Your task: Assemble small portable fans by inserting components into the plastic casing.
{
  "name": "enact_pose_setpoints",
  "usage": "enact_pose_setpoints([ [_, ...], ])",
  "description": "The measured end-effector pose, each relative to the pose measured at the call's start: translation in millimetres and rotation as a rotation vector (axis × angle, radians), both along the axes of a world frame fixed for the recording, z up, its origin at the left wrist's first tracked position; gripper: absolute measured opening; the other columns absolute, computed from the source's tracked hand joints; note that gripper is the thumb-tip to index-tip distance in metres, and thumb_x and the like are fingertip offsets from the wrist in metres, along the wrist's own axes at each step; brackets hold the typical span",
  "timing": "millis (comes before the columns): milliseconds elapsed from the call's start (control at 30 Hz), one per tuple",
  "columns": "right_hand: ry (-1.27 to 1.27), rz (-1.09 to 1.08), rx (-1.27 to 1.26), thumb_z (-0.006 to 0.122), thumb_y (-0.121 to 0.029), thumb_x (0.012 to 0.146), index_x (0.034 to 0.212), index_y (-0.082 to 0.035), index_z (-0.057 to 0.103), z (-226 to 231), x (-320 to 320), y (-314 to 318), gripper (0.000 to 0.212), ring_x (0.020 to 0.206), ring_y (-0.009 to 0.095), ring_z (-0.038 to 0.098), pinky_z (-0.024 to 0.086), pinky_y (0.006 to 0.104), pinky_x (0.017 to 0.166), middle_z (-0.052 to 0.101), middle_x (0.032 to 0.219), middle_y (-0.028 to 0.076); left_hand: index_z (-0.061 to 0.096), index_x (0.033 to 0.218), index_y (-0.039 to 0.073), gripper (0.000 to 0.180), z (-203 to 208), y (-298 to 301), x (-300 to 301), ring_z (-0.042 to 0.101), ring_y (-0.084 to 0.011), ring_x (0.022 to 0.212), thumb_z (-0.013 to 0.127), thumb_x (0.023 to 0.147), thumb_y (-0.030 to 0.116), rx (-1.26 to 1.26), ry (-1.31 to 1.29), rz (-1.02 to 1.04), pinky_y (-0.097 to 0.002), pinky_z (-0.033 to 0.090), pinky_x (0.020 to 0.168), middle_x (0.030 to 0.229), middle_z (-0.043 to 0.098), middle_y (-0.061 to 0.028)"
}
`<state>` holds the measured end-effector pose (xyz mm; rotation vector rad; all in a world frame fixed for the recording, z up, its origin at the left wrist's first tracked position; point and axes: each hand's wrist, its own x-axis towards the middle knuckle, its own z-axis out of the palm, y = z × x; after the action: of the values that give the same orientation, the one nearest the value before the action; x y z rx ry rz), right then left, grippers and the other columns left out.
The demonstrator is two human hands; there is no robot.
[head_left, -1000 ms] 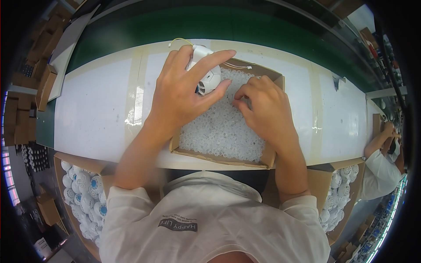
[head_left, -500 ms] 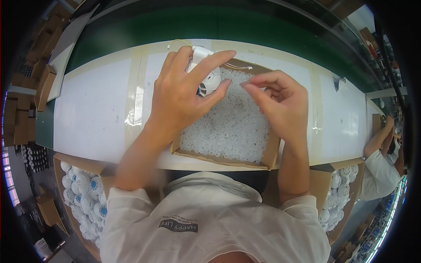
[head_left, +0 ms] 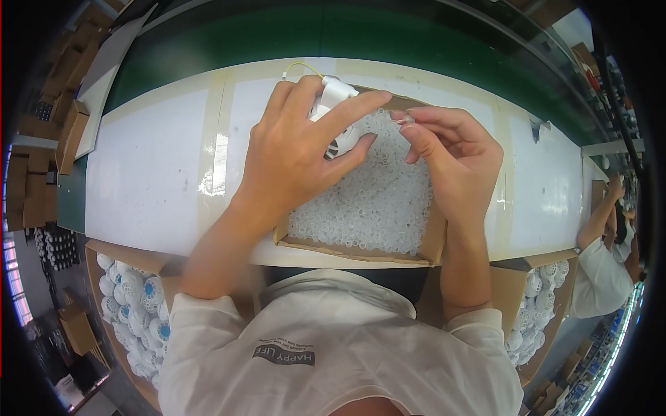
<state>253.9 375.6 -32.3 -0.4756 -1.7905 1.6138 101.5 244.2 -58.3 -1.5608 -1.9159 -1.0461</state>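
My left hand (head_left: 284,139) is closed round a white plastic housing (head_left: 340,90) with a cylindrical top and a slotted round body, held above the far left part of a cardboard box. A thin yellow wire (head_left: 303,64) with a small white connector loops out behind it. To the right, my right hand (head_left: 458,156) pinches a small clear piece (head_left: 404,120) between thumb and fingertips. Whether a wire end is also in that pinch is too small to tell. Below both hands, the shallow cardboard box (head_left: 436,232) holds many small clear plastic rings (head_left: 361,201).
A white tabletop (head_left: 152,166) with tape strips carries the box, and a green surface (head_left: 243,41) lies beyond. Cartons of white round housings stand at lower left (head_left: 135,305) and lower right (head_left: 538,305). Another person (head_left: 603,270) sits at far right.
My left hand has shifted slightly right with the housing. My right hand has moved a little right, and a clear piece now shows in its pinch. The white wire connector near it no longer shows.
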Motion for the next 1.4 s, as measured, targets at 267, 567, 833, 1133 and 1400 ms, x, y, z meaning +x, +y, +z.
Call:
enact_pose_setpoints([
  [267, -0.163, 0.054, 0.318, 0.076, 0.002, 0.086, 0.104, 0.003, 0.072, -4.9, 2.7, 1.2, 0.018, 0.080, 0.011, 0.064, 0.051, 0.0229, 0.073, 0.075, 0.100, 0.011, 0.066, 0.129, 0.016, 0.067, -0.3, -0.5, -2.2, 0.056, -0.0269, 0.083, 0.086, 0.065, 0.010, -0.050, 0.006, -0.076, -0.0354, 0.051, 0.071, 0.097, 0.059, -0.0092],
  [567, -0.128, 0.000, 0.463, 0.077, 0.003, 0.084, 0.103, 0.004, 0.073, -4.8, 4.5, -0.5, 0.019, 0.081, 0.010, 0.060, 0.048, 0.0225, 0.074, 0.072, 0.095, 0.007, 0.055, 0.139, 0.007, 0.088, 3.9, -5.6, 11.0, 0.063, -0.0313, 0.095, 0.091, 0.059, 0.007, -0.066, -0.128, -0.222, -0.0380, 0.053, 0.079, 0.119, 0.065, -0.0130],
  [833, 0.032, 0.092, 0.097, 0.073, 0.008, 0.085, 0.104, 0.007, 0.072, -4.9, 6.4, -4.4, 0.018, 0.084, 0.014, 0.062, 0.049, 0.0239, 0.074, 0.070, 0.098, 0.011, 0.053, 0.142, 0.005, 0.093, 5.2, -5.6, 10.1, 0.063, -0.0305, 0.090, 0.091, 0.057, 0.004, -0.057, -0.043, -0.269, -0.0380, 0.054, 0.076, 0.109, 0.066, -0.0134],
  [1133, 0.177, 0.208, 0.311, 0.074, 0.012, 0.078, 0.094, 0.005, 0.073, -4.4, 3.3, 11.9, 0.018, 0.078, 0.019, 0.062, 0.049, 0.0284, 0.070, 0.070, 0.090, 0.010, 0.046, 0.149, 0.004, 0.098, 14.1, -10.6, 21.4, 0.063, -0.0308, 0.088, 0.090, 0.061, 0.006, -0.124, -0.286, -0.348, -0.0375, 0.054, 0.076, 0.103, 0.063, -0.0147],
  [1400, 0.031, 0.079, 0.939, 0.077, 0.013, 0.066, 0.083, 0.004, 0.071, -0.5, 4.6, 21.5, 0.020, 0.072, 0.022, 0.058, 0.045, 0.0306, 0.067, 0.066, 0.075, 0.009, 0.040, 0.153, 0.007, 0.097, 17.8, -13.7, 35.9, 0.063, -0.0317, 0.089, 0.086, 0.068, 0.013, -0.318, -0.310, -0.248, -0.0392, 0.054, 0.077, 0.110, 0.060, -0.0138],
])
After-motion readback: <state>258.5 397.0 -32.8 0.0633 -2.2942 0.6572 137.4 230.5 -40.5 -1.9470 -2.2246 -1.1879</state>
